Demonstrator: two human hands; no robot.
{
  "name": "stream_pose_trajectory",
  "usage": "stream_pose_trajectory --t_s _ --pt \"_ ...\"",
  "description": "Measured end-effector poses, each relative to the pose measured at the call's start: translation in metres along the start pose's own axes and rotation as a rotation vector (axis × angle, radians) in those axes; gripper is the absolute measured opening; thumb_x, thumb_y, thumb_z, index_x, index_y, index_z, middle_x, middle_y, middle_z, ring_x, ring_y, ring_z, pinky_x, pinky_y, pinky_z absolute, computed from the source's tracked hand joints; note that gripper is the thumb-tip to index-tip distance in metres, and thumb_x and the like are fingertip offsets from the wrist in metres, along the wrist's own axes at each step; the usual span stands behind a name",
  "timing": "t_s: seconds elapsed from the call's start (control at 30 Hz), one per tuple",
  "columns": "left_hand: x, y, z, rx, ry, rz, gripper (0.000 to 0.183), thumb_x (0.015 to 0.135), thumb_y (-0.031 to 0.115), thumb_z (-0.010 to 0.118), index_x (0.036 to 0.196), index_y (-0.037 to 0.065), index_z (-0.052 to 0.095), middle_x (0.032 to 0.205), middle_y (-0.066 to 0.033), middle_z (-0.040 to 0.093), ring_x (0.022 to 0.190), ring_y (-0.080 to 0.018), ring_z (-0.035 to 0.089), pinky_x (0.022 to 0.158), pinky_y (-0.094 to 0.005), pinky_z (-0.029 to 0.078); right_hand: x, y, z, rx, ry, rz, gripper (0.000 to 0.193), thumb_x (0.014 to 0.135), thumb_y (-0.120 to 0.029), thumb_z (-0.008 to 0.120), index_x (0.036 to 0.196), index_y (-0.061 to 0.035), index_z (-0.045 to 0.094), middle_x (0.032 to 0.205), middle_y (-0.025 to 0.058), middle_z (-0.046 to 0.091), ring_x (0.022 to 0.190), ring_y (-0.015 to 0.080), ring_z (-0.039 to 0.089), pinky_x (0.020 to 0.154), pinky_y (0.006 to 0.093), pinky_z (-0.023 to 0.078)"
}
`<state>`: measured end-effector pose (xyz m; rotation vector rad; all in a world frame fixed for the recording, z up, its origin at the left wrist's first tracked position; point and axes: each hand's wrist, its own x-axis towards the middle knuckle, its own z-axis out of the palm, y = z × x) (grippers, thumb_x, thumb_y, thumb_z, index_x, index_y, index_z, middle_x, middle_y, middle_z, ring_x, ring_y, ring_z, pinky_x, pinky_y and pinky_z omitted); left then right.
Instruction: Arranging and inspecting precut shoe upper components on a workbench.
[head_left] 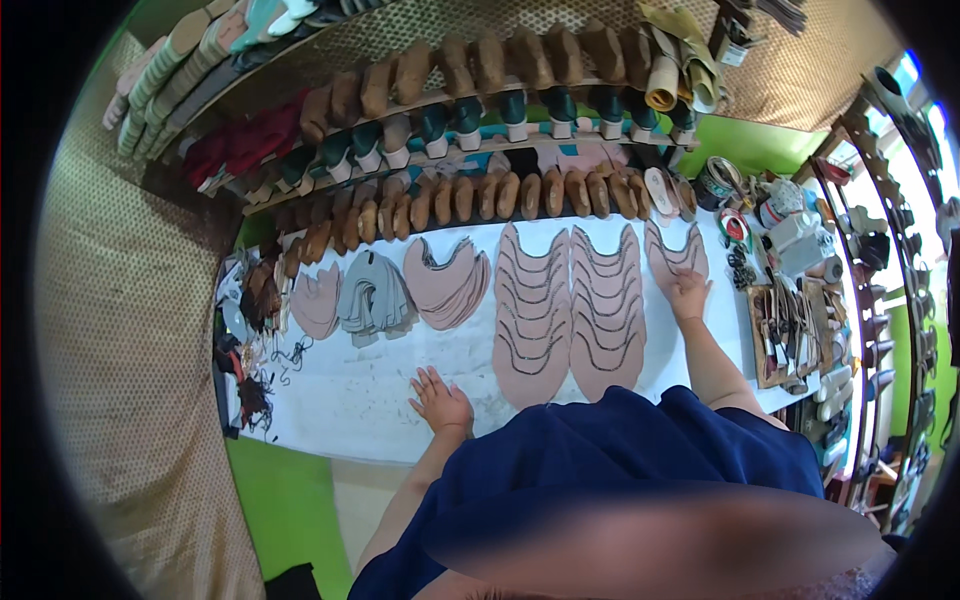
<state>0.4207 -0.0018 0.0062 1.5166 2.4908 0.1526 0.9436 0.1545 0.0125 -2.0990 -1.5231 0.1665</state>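
My left hand (442, 402) lies open on the white tabletop, fingers spread and nothing in it. At the far right of the pieces, my right hand (688, 292) has its fingers drawn together at the lower part of a pink U-shaped shoe upper piece (660, 262). Left of that hand run two columns of overlapping pink upper pieces, one column (606, 378) beside the other (530, 385), each piece with a dark curved edge. Farther left lie a fanned pink stack (440, 300), a grey stack (372, 295) and a smaller pink stack (318, 305).
The white table (350, 400) carries a row of brown shoe lasts (500, 195) along its back. Shelves above hold more lasts and green-and-white ones (467, 122). Tools on a board (785, 335), tins and a tape roll (735, 228) crowd the right. Dark scraps (255, 395) lie left.
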Motion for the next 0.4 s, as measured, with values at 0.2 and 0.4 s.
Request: stream_pose_trajectory --t_s 0.2,0.4 --pt "0.002 -0.006 0.007 0.01 0.002 -0.002 0.074 0.093 0.034 0.05 0.158 0.009 0.024 0.168 -0.0129 0.015 0.154 -0.0375 0.009 0.12 -0.0615 0.004 0.007 -0.173 0.098 0.222 -0.076 -0.678 0.018 0.08 -0.011 0.065 0.095 -0.0061 0.075 0.117 0.0118 0.069 0.117 0.0324 0.06 0.103 0.0424 0.046" --pt "0.007 -0.01 0.011 0.001 0.009 0.034 0.079 0.091 0.039 0.052 0.159 0.01 0.024 0.167 -0.0136 0.016 0.154 -0.0389 0.009 0.119 -0.0641 0.002 -0.04 -0.345 0.2 0.432 -0.593 -1.058 0.039 0.08 -0.024 0.071 0.114 -0.0047 0.07 0.133 0.0175 0.062 0.13 0.0308 0.054 0.114 0.0435 0.036"
